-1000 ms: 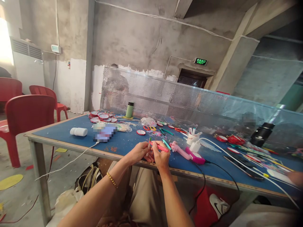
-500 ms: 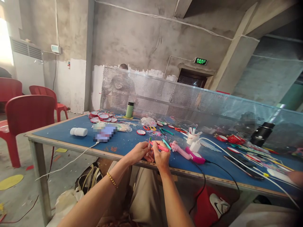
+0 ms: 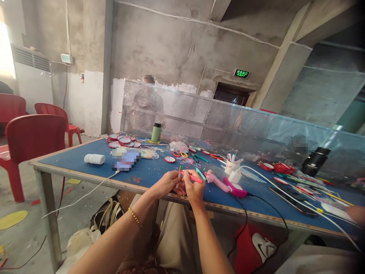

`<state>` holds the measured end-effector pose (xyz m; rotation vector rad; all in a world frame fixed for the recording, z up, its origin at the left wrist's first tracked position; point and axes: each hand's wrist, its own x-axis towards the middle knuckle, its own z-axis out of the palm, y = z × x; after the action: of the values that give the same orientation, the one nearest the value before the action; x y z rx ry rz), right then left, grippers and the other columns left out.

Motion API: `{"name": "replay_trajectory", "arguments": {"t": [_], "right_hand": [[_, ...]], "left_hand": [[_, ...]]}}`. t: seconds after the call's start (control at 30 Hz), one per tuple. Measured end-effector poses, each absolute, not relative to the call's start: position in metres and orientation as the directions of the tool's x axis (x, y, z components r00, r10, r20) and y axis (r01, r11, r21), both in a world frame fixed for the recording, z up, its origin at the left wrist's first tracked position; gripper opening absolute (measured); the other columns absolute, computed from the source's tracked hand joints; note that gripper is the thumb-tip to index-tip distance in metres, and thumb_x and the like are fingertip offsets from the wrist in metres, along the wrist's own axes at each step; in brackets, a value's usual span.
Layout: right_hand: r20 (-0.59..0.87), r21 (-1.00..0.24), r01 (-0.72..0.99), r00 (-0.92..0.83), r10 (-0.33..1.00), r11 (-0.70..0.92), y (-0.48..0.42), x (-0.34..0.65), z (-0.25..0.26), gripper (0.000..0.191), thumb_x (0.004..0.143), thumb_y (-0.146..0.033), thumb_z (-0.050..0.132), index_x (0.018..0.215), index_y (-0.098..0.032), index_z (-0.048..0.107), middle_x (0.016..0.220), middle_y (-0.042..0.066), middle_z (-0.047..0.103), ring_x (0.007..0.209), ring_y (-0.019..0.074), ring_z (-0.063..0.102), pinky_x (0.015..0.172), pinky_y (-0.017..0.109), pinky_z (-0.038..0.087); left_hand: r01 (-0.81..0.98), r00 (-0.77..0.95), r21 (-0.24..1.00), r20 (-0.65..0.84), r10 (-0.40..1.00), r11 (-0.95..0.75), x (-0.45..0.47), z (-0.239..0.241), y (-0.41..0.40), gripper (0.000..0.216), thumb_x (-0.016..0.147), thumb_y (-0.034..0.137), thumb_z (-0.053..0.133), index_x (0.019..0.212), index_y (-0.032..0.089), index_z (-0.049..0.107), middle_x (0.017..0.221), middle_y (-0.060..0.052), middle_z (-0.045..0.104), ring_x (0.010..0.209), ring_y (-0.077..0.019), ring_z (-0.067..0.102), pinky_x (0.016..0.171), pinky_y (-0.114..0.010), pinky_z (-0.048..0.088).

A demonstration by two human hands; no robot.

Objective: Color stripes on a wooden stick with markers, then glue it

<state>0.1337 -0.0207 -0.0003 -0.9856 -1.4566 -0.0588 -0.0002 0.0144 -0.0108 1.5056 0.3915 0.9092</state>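
Observation:
My left hand (image 3: 170, 182) is closed at the near edge of the blue table. Its fingers pinch a thin, pale stick (image 3: 179, 177) with a green tip pointing up. My right hand (image 3: 195, 193) holds a pinkish-red marker pen (image 3: 194, 176) like a writing tool, its front end at the stick. Whether the tip touches the stick is too small to make out. Just beyond my right hand lies a teal pen (image 3: 200, 174). To its right is a pink handheld device (image 3: 218, 182) beside a magenta piece (image 3: 237, 188) with a black cable.
On the blue table (image 3: 71, 163) lie a white bottle (image 3: 94, 159), red-rimmed discs (image 3: 124, 140), pliers (image 3: 199, 158) and a phone (image 3: 293, 201). A cup of pens (image 3: 231, 165) and a green flask (image 3: 156, 132) stand farther back. A perforated metal screen (image 3: 185, 110) separates me from another person (image 3: 148, 106).
My hands, the stick and the marker stay almost where they were. Behind the screen, the other person's head has risen slightly.

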Motion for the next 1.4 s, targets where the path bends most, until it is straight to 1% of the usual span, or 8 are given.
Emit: {"name": "replay_trajectory", "arguments": {"t": [0.27, 0.63, 1.0, 1.4], "right_hand": [[0.839, -0.509, 0.587, 0.176, 0.515, 0.629, -0.0198, 0.1340, -0.0006, 0.025, 0.092, -0.036, 0.056, 0.076, -0.019, 0.066, 0.064, 0.001, 0.067, 0.054, 0.0141, 0.060, 0.057, 0.025, 0.048], [0.836, -0.513, 0.589, 0.177, 0.519, 0.625, -0.0196, 0.1346, -0.0012, 0.025, 0.092, -0.035, 0.056, 0.076, -0.019, 0.066, 0.065, 0.001, 0.068, 0.054, 0.0144, 0.061, 0.057, 0.025, 0.048], [0.840, -0.506, 0.598, 0.176, 0.514, 0.622, -0.0187, 0.1353, -0.0018, 0.026, 0.092, -0.037, 0.056, 0.075, -0.020, 0.066, 0.065, 0.001, 0.068, 0.056, 0.0150, 0.061, 0.058, 0.026, 0.049], [0.832, -0.520, 0.592, 0.190, 0.521, 0.615, -0.0205, 0.1340, -0.0011, 0.026, 0.093, -0.036, 0.055, 0.076, -0.020, 0.065, 0.065, 0.001, 0.068, 0.055, 0.0145, 0.061, 0.057, 0.025, 0.049]], "left_hand": [[-0.278, 0.627, 0.945, 0.314, 0.713, -0.173, 0.0002, -0.0082, 0.0120, 0.056, 0.076, 0.068, 0.069, 0.087, 0.015, 0.056, 0.070, -0.005, 0.071, 0.062, -0.0171, 0.072, 0.063, -0.029, 0.059], [-0.275, 0.621, 0.946, 0.312, 0.719, -0.172, 0.0001, -0.0080, 0.0117, 0.054, 0.076, 0.067, 0.070, 0.085, 0.016, 0.056, 0.069, -0.004, 0.071, 0.062, -0.0171, 0.071, 0.062, -0.029, 0.059], [-0.271, 0.627, 0.947, 0.311, 0.715, -0.174, -0.0003, -0.0067, 0.0105, 0.054, 0.076, 0.067, 0.069, 0.087, 0.016, 0.056, 0.070, -0.004, 0.071, 0.063, -0.0174, 0.071, 0.064, -0.030, 0.059], [-0.270, 0.627, 0.947, 0.309, 0.715, -0.172, -0.0008, -0.0073, 0.0109, 0.056, 0.075, 0.069, 0.069, 0.087, 0.016, 0.055, 0.070, -0.005, 0.072, 0.063, -0.0176, 0.072, 0.064, -0.029, 0.059]]}}
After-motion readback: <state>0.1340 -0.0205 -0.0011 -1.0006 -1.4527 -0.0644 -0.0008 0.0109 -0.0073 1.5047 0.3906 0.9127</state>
